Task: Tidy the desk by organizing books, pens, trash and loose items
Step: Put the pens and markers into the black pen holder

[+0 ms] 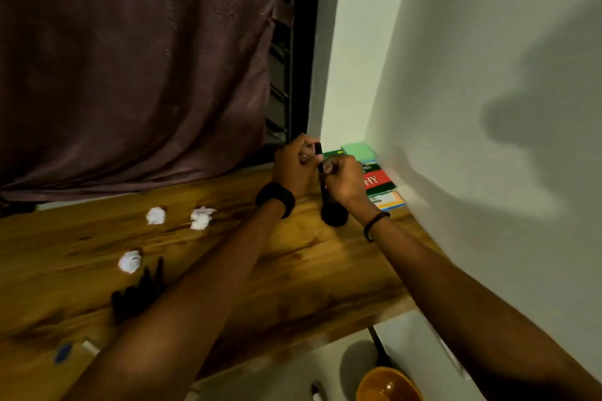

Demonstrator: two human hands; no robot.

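Note:
A black pen [318, 156] stands upright between my hands above a black cup-shaped holder [334, 215] on the wooden desk [293, 270]. My left hand [293, 166] pinches the pen near its top, and my right hand [345, 181] grips its lower part just over the holder. A stack of books [379, 184] lies behind my hands against the wall, with a green one on top. Three crumpled paper balls [155, 215] [201, 218] [131, 261] lie on the desk to the left. Several black pens [138, 293] lie in a loose pile near my left forearm.
A blue item [62, 352] and a small white item [90, 348] lie near the desk's front edge. A brown curtain [136, 68] hangs behind the desk and a white wall [488, 107] closes the right side. Below the desk sits an orange bowl [387, 386].

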